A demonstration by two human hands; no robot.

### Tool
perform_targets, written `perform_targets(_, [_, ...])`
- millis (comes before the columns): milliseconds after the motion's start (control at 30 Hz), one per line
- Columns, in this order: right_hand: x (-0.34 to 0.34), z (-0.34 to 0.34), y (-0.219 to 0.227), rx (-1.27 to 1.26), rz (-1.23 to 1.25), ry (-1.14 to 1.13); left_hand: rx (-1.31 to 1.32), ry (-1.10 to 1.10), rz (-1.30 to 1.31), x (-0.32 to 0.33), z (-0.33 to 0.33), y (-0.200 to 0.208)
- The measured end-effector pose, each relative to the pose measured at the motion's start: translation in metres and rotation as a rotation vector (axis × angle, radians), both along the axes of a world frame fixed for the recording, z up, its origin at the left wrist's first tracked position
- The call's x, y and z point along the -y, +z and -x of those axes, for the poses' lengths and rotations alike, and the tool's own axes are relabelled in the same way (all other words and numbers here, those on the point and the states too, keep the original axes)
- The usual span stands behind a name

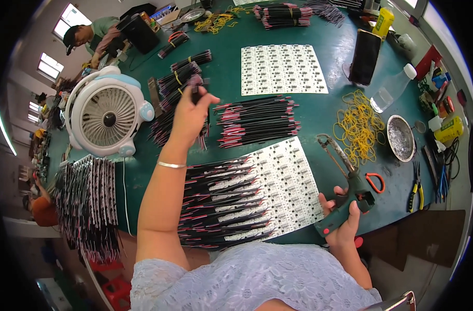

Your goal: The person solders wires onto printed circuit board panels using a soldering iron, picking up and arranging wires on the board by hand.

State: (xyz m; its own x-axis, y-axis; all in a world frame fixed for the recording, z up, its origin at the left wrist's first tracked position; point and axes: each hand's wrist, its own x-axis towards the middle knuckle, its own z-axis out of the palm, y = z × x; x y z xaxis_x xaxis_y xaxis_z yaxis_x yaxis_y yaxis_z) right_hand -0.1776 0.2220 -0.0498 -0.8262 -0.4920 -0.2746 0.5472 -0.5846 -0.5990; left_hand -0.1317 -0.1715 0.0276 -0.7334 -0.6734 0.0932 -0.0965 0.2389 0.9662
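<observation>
My right hand (344, 228) is wrapped round the handle of a green soldering gun (357, 189), its metal front end pointing away from me. My left hand (192, 114) is raised over bundles of black and red wires (175, 80) at the table's left middle. Its fingers are smeared by motion, and a dark shape shows by the fingertips; I cannot tell if it is held. Below that forearm, rows of black-sleeved wires (221, 202) lie across a white circuit board panel (291, 181). To the right of my left hand lies a stack of loose wires (258, 122).
A second white panel (283, 70) lies farther back. Yellow rubber bands (358, 127), a metal bowl (401, 139), a clear bottle (393, 90), a phone (365, 57) and pliers (416, 187) are at the right. A white fan (109, 116) and wired strips (88, 202) stand left; another person (94, 39) works beyond.
</observation>
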Motion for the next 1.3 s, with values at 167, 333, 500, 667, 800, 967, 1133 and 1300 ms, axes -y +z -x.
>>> perform_targets(167, [0.0, 0.0, -0.001, -0.024, 0.001, 0.001, -0.491, 0.015, -0.175, -0.004, -0.05, -0.006])
perform_targets(333, [0.001, 0.0, 0.002, -0.033, -0.025, 0.017, -0.527, 0.004, -0.135, -0.008, -0.058, -0.005])
perform_targets(500, [0.0, 0.001, 0.008, -0.015, -0.06, 0.004, -0.5, 0.039, -0.09, -0.01, -0.043, -0.008])
perform_targets(667, [-0.013, 0.032, 0.037, -0.233, -0.168, 0.066, -0.221, 0.015, 0.126, -0.026, -0.022, 0.041])
perform_targets(800, [-0.02, 0.094, 0.102, -0.764, -0.615, 0.232, 0.127, -0.086, 0.754, -0.065, 0.004, 0.087])
perform_targets(967, [-0.008, 0.12, 0.148, -1.123, -0.858, 0.195, 0.13, -0.36, 1.051, -0.095, 0.008, 0.048])
perform_targets(1133, [0.001, 0.098, 0.09, -0.472, -0.607, 0.487, 0.289, -0.447, 1.053, -0.097, -0.018, -0.01])
perform_targets(1300, [0.019, 0.066, 0.052, -0.318, -0.497, 0.468, 0.314, -0.477, 1.061, -0.096, -0.024, -0.028])
